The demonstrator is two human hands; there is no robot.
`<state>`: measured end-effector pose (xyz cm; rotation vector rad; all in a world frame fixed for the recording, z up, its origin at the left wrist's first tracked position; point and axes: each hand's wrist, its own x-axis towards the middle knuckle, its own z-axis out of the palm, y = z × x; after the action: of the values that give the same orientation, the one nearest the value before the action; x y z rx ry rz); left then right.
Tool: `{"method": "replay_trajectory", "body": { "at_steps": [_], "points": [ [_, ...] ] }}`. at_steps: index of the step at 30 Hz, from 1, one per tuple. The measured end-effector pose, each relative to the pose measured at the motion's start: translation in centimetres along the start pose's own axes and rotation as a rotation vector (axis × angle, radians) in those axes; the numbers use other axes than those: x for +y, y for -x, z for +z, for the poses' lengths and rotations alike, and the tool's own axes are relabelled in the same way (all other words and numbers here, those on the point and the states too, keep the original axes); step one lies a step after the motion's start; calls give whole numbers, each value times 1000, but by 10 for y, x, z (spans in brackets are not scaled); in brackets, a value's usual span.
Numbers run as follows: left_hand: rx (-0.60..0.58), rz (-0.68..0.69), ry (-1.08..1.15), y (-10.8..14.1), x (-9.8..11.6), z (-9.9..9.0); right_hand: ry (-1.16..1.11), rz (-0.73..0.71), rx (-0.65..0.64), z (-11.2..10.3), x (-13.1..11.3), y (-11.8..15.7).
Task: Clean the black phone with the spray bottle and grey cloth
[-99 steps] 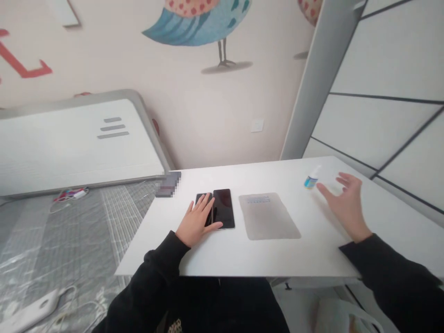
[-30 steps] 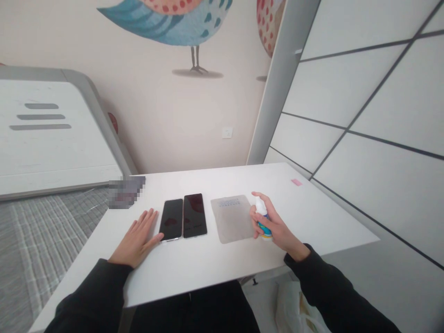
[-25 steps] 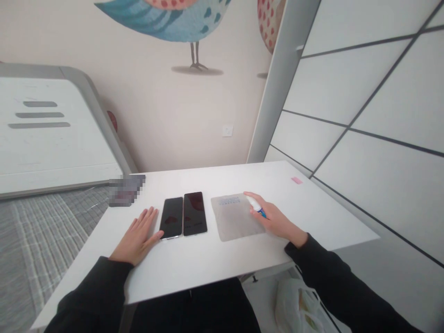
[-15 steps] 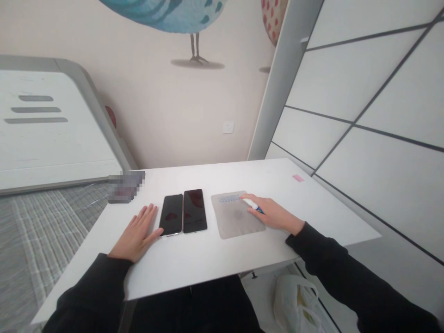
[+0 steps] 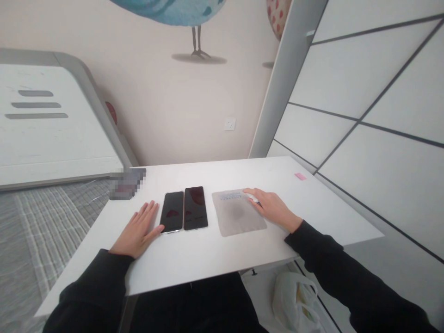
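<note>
My left hand (image 5: 136, 232) lies flat on the white table with its fingers spread. Its thumb touches the lower left edge of a black-screened phone (image 5: 172, 212). Close beside that phone, on its right, lies a second black phone (image 5: 196, 208). A grey-beige cloth (image 5: 236, 215) with blue print along its top is spread flat to the right of the phones. Over the cloth's upper right part, my right hand (image 5: 272, 206) is closed around a slim white tube-shaped thing (image 5: 253, 199) with some blue on it. The fingers hide most of it, so its exact kind is unclear.
A pink slip (image 5: 300, 176) lies at the table's far right. A blurred-out dark item (image 5: 126, 184) sits at the far left corner. White panelled doors (image 5: 350, 92) stand on the right. A white plastic bag (image 5: 293, 300) is below the table's front edge.
My right hand has turned slightly, so less of the white thing's blue end shows. My left hand, the phones and the cloth keep their places while the view shifts a little.
</note>
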<state>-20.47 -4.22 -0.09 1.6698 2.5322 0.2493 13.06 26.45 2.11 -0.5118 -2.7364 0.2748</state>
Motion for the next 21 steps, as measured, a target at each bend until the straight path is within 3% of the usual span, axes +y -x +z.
{"method": "replay_trajectory", "body": {
  "at_steps": [6,15,21],
  "points": [
    [18,5,-3,1,-2,1,-46,28,87,6,14,3],
    [70,41,-7,1,-15,10,-253,313,498,12,99,-26],
    [106,64,-7,2,-4,4,-385,412,590,23,126,-30]
  ]
}}
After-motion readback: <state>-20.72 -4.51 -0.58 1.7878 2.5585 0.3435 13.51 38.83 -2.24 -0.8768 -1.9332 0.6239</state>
